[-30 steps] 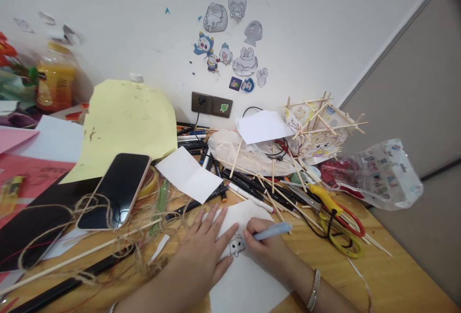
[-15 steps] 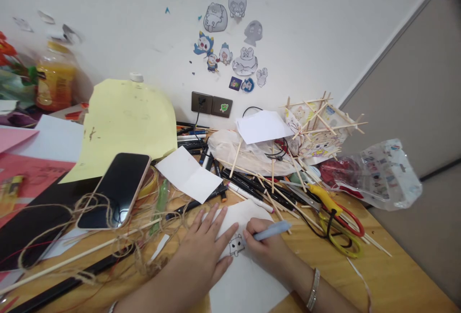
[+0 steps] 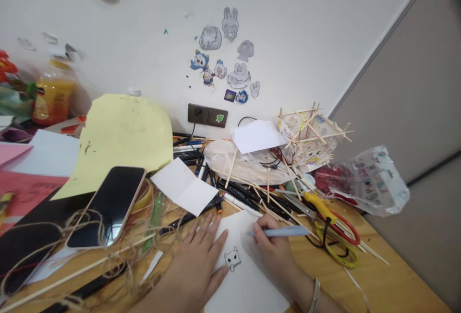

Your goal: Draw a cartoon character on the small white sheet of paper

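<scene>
A white sheet of paper [image 3: 248,289] lies on the wooden table, with a small black line drawing of a square-headed figure [image 3: 232,258] on it. My left hand [image 3: 200,260] rests flat on the sheet's left part, fingers spread, just left of the drawing. In my right hand [image 3: 272,250] is a light blue pen [image 3: 288,231], pinched between the fingers and tilted low. Its tip end is near the upper part of the sheet, up and to the right of the drawing; whether it touches the paper is unclear.
A phone [image 3: 108,207] and tangled twine [image 3: 86,224] lie at the left. Behind the sheet are a folded white paper [image 3: 184,186] and several markers [image 3: 245,195]. Scissors [image 3: 336,241] and a yellow-handled tool [image 3: 319,205] lie at the right.
My right hand has moved away from the drawing, up and to the right, and the pen lies flatter. The drawing shows more fully. The whole view has shifted slightly.
</scene>
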The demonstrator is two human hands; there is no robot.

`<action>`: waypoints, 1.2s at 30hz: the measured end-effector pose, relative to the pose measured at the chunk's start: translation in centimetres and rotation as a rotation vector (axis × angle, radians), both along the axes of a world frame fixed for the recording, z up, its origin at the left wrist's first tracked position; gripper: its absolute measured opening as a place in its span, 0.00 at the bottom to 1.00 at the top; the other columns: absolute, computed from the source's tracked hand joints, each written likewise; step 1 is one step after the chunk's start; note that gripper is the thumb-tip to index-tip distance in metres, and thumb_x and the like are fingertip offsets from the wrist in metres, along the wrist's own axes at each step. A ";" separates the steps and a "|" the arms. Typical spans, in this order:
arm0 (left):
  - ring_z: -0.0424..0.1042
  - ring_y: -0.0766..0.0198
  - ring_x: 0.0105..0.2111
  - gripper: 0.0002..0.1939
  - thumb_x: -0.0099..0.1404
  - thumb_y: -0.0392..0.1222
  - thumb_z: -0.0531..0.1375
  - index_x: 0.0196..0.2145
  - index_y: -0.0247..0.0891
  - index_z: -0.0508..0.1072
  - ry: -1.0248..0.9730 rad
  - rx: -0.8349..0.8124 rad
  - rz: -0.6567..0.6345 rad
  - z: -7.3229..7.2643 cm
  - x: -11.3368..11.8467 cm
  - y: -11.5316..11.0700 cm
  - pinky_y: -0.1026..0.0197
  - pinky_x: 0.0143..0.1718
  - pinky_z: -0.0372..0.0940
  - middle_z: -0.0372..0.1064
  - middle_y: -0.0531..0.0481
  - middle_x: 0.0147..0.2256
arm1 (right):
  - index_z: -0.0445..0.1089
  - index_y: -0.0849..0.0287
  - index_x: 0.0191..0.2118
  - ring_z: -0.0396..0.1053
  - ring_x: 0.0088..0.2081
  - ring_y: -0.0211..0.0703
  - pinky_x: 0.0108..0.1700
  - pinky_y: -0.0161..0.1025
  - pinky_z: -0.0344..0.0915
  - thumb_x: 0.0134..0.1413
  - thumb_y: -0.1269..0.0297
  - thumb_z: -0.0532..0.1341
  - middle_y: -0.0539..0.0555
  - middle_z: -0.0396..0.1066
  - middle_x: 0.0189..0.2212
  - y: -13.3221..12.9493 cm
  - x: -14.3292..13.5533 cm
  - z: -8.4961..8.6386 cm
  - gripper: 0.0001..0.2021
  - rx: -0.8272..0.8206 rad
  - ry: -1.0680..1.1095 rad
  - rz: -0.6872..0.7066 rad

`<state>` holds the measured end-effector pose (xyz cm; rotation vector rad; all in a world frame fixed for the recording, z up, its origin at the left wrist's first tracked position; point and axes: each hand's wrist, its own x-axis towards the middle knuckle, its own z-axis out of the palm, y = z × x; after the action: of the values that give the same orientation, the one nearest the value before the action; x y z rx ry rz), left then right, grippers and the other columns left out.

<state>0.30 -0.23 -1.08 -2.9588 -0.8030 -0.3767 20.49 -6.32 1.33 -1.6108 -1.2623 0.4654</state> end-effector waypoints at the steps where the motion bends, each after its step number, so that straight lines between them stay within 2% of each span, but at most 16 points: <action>1: 0.47 0.41 0.62 0.29 0.65 0.52 0.53 0.61 0.41 0.59 -0.027 0.022 0.009 -0.4 -0.1 0.2 0.37 0.56 0.53 0.44 0.36 0.63 | 0.57 0.55 0.21 0.59 0.24 0.41 0.29 0.36 0.57 0.54 0.57 0.54 0.47 0.59 0.19 0.0 0.1 -0.1 0.13 0.027 0.007 -0.012; 4: 0.53 0.40 0.59 0.28 0.65 0.52 0.54 0.60 0.41 0.61 -0.022 0.071 -0.020 -0.5 -0.2 0.5 0.38 0.53 0.59 0.49 0.34 0.61 | 0.60 0.55 0.24 0.61 0.26 0.41 0.30 0.36 0.58 0.57 0.58 0.54 0.47 0.62 0.21 0.1 0.2 -0.5 0.13 0.093 0.011 0.001; 7: 0.57 0.41 0.57 0.23 0.66 0.49 0.55 0.56 0.40 0.67 0.003 0.081 -0.037 1.1 -0.3 0.2 0.41 0.52 0.62 0.54 0.35 0.59 | 0.63 0.56 0.27 0.63 0.28 0.41 0.32 0.35 0.60 0.61 0.58 0.53 0.48 0.64 0.23 0.1 0.4 -0.9 0.13 0.112 -0.018 0.048; 9: 0.56 0.42 0.58 0.20 0.65 0.46 0.55 0.54 0.41 0.69 0.006 0.065 -0.040 2.4 -0.2 -0.1 0.41 0.53 0.61 0.56 0.40 0.59 | 0.66 0.56 0.28 0.64 0.29 0.42 0.32 0.34 0.61 0.62 0.58 0.52 0.49 0.65 0.24 0.1 0.5 -1.1 0.13 0.130 -0.048 0.072; 11: 0.54 0.42 0.59 0.21 0.62 0.41 0.57 0.54 0.42 0.69 0.054 0.000 -0.062 3.5 0.0 -0.2 0.39 0.55 0.58 0.56 0.42 0.59 | 0.67 0.56 0.30 0.65 0.30 0.42 0.33 0.34 0.63 0.62 0.58 0.53 0.50 0.67 0.25 0.1 0.6 -1.0 0.13 0.160 -0.067 0.084; 14: 0.54 0.40 0.59 0.26 0.60 0.40 0.59 0.57 0.38 0.66 0.166 -0.145 -0.113 4.4 0.1 -0.1 0.37 0.55 0.57 0.53 0.39 0.60 | 0.69 0.55 0.32 0.68 0.31 0.43 0.35 0.34 0.66 0.60 0.58 0.55 0.51 0.69 0.27 0.1 0.6 -0.6 0.10 0.217 -0.071 0.075; 16: 0.54 0.39 0.58 0.28 0.62 0.45 0.60 0.59 0.36 0.63 0.188 -0.208 -0.135 4.4 0.1 0.1 0.37 0.55 0.57 0.51 0.36 0.60 | 0.70 0.55 0.34 0.70 0.33 0.44 0.36 0.34 0.68 0.59 0.59 0.58 0.52 0.71 0.30 0.2 0.6 -0.4 0.07 0.244 -0.058 0.052; 19: 0.54 0.38 0.59 0.28 0.66 0.53 0.57 0.59 0.37 0.63 0.147 -0.228 -0.152 3.6 0.0 0.5 0.37 0.54 0.57 0.50 0.34 0.60 | 0.71 0.54 0.37 0.71 0.35 0.45 0.37 0.34 0.69 0.57 0.61 0.60 0.54 0.73 0.35 0.4 0.6 -0.5 0.05 0.306 -0.031 0.031; 22: 0.54 0.37 0.59 0.29 0.66 0.54 0.56 0.59 0.36 0.62 0.131 -0.200 -0.156 2.0 0.1 0.7 0.37 0.54 0.57 0.51 0.34 0.60 | 0.74 0.54 0.35 0.72 0.36 0.45 0.39 0.35 0.69 0.56 0.62 0.61 0.54 0.74 0.34 0.4 0.5 -0.6 0.05 0.340 -0.051 0.081; 26: 0.54 0.35 0.58 0.30 0.65 0.53 0.57 0.60 0.38 0.61 0.111 -0.192 -0.162 0.7 0.3 0.8 0.35 0.54 0.56 0.50 0.33 0.61 | 0.74 0.54 0.32 0.72 0.32 0.44 0.35 0.34 0.69 0.56 0.62 0.60 0.52 0.74 0.29 0.0 0.5 -0.8 0.06 0.258 -0.060 0.165; 28: 0.53 0.35 0.59 0.32 0.61 0.50 0.60 0.60 0.40 0.60 0.102 -0.230 -0.145 1.1 0.3 0.5 0.34 0.54 0.55 0.48 0.35 0.62 | 0.73 0.55 0.31 0.71 0.31 0.43 0.33 0.34 0.67 0.56 0.61 0.60 0.52 0.73 0.27 -0.2 0.4 -0.8 0.07 0.202 -0.036 0.171; 30: 0.51 0.37 0.60 0.34 0.58 0.45 0.62 0.61 0.41 0.59 0.110 -0.279 -0.101 2.0 0.2 -0.1 0.35 0.56 0.53 0.47 0.38 0.63 | 0.72 0.55 0.31 0.70 0.30 0.43 0.32 0.35 0.66 0.56 0.61 0.59 0.52 0.72 0.26 -0.3 0.3 -0.7 0.08 0.162 -0.001 0.162; 33: 0.47 0.40 0.62 0.31 0.61 0.43 0.58 0.62 0.42 0.58 0.082 -0.326 -0.050 3.6 -0.1 -0.9 0.35 0.58 0.48 0.46 0.40 0.63 | 0.71 0.56 0.30 0.69 0.30 0.43 0.33 0.36 0.65 0.55 0.60 0.60 0.51 0.71 0.26 -0.4 0.1 -0.5 0.07 0.130 0.034 0.135; 36: 0.46 0.41 0.62 0.30 0.62 0.42 0.56 0.62 0.40 0.59 0.085 -0.331 -0.027 4.2 -0.1 -1.2 0.35 0.59 0.46 0.46 0.39 0.63 | 0.70 0.57 0.26 0.67 0.28 0.42 0.32 0.37 0.63 0.54 0.60 0.61 0.51 0.70 0.24 -0.4 0.0 -0.2 0.09 0.111 0.022 0.121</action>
<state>0.19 -1.48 3.11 -3.2644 -0.8943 -0.1263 20.50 -6.72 1.12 -1.4387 -1.3509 0.4787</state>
